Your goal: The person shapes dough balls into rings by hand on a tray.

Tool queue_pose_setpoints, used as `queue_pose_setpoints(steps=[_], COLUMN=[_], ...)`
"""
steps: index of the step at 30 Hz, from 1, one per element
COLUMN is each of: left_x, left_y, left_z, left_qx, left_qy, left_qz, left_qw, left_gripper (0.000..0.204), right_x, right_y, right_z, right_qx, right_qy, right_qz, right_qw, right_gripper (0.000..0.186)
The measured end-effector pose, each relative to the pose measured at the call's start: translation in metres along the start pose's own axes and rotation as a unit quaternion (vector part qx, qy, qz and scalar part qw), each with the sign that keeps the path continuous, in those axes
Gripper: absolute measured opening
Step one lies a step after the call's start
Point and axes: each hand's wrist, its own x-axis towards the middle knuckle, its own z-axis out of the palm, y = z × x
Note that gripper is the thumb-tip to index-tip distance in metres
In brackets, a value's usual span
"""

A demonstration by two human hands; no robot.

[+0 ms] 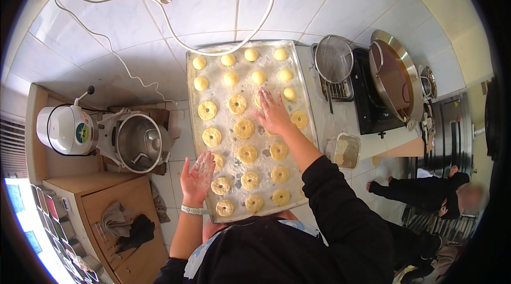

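One floured tray bears nine dough balls toward its twelve o'clock and thirteen fully visible dough rings, most toward six, plus at least three pieces half-hidden by the hands. At two o'clock the right hand lies spread over one, clasping nothing I can see; at eight the left hand is wide, empty, palm up. Over at nine, one white mixer wears a round green label, its print too small to read.
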Motion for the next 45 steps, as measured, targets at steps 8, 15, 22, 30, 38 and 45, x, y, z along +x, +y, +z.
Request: queue_pose_setpoints(steps=[8,15,22,30,38,45], left_x=[0.002,0.001,-0.008,-0.005,-0.001,0.000], left_y=[0.001,-0.004,-0.007,-0.028,-0.069,-0.083], left_z=[0.005,-0.002,0.001,0.019,0.047,0.050], left_qx=[0.003,-0.007,0.014,0.240,0.327,0.339], left_qy=[-0.002,0.017,0.012,-0.072,-0.106,-0.109], left_qz=[0.007,-0.005,-0.001,-0.104,-0.073,-0.006], left_qw=[1.000,1.000,1.000,0.963,0.936,0.934], left_gripper=[0.055,0.051,0.048,0.052,0.035,0.023], right_x=[-0.002,-0.001,-0.009,-0.019,-0.129,-0.153], right_y=[0.016,0.013,0.006,-0.032,-0.106,-0.126], right_z=[-0.026,-0.029,-0.009,-0.037,-0.075,-0.082], right_qx=[0.093,0.002,-0.024,0.195,0.184,0.051], right_qy=[0.113,0.077,0.077,-0.049,0.185,0.207], right_qz=[0.055,0.029,0.027,0.099,-0.018,0.034], right_qw=[0.988,0.997,0.996,0.975,0.965,0.976], right_gripper=[0.029,0.024,0.031,0.039,0.026,0.028])
